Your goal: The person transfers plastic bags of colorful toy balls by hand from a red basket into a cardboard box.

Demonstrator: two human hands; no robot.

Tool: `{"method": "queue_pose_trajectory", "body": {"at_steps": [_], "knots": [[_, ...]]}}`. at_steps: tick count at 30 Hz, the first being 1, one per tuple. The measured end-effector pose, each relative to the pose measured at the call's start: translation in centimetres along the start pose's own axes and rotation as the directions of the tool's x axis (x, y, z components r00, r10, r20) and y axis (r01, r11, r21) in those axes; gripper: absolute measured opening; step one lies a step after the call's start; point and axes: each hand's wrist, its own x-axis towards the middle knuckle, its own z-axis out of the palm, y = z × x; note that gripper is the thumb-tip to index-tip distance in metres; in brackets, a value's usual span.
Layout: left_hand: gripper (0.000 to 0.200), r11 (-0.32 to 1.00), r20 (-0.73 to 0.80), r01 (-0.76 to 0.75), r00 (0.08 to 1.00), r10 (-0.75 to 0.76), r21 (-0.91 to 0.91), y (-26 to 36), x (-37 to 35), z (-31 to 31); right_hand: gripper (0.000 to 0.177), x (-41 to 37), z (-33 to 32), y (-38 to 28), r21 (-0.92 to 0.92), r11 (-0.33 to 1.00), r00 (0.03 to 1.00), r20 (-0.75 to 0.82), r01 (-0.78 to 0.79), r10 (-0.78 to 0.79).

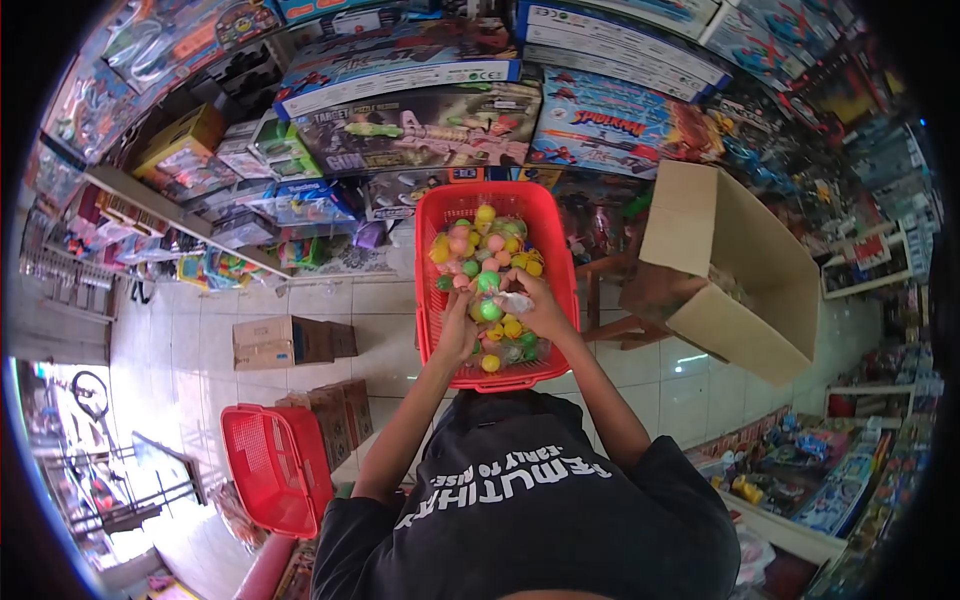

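Note:
A red plastic basket (427, 300) in front of my body holds many small yellow, pink and green balls, some in clear wrapping. Over its middle, my left hand (461, 318) has its fingers closed at the left side of a green ball toy (489, 283). Opposite it, my right hand (538, 305) is closed on a crumpled clear plastic wrapper (515, 301). Both hands are close together, and the fingertips partly hide what lies between them.
A large open cardboard box (690, 215) stands to the right on a wooden stand. At the lower left is another red basket (258, 470), near small brown boxes (265, 343) on the tiled floor. Shelves of boxed toys (430, 130) line the front.

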Motion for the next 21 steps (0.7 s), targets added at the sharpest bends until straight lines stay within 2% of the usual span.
{"method": "queue_pose_trajectory", "body": {"at_steps": [2,4,5,7,9,11,13,15,17,20,21], "knots": [[0.037,0.998,-0.019,-0.025,0.999,0.026,0.052,0.2,-1.1,0.9,0.023,-1.2,0.7,-0.8,0.022,0.998,0.998,-0.023,-0.052,0.052],[0.047,0.985,0.038,-0.036,0.999,0.030,0.167,0.6,-2.2,1.5,0.025,-2.4,1.5,-1.4,-0.090,0.994,0.996,-0.067,-0.061,0.055],[0.047,0.985,0.046,-0.029,0.999,0.022,0.167,0.9,-2.8,1.7,0.025,-2.9,1.8,-1.8,-0.112,0.993,0.996,-0.079,-0.043,0.034],[0.048,0.969,0.217,0.031,0.972,-0.086,0.246,1.9,-3.9,2.0,0.024,-4.1,2.0,-2.0,-0.080,0.994,0.993,-0.092,-0.079,0.071],[0.048,0.949,0.242,0.043,0.962,-0.123,0.311,1.9,-4.7,2.0,0.023,-5.3,2.5,-2.3,-0.040,0.993,0.988,-0.112,-0.114,0.109],[0.048,0.924,0.273,0.056,0.947,-0.169,0.379,1.6,-5.3,1.8,0.021,-6.7,2.8,-3.1,0.078,0.982,0.967,-0.173,-0.174,0.186],[0.049,0.857,0.307,0.053,0.921,-0.241,0.512,1.0,-5.6,2.0,0.019,-8.1,2.7,-3.6,0.052,0.986,0.962,-0.214,-0.161,0.168],[0.050,0.848,0.341,0.079,0.893,-0.294,0.523,0.6,-5.8,3.4,0.018,-9.6,2.1,-4.3,0.017,0.988,0.953,-0.261,-0.152,0.151],[0.053,0.827,0.388,0.080,0.855,-0.344,0.557,-0.6,-5.8,4.2,0.016,-11.3,1.8,-4.9,0.155,0.979,0.939,-0.295,-0.132,0.174],[0.053,0.779,0.382,0.177,0.793,-0.474,0.601,-2.2,-5.5,6.0,0.014,-13.6,0.5,-5.2,0.075,0.991,0.908,-0.399,-0.108,0.129],[0.052,0.754,0.374,0.142,0.800,-0.469,0.642,-2.6,-6.0,7.1,0.014,-14.3,-0.1,-5.3,0.085,0.991,0.903,-0.410,-0.100,0.126]]}}
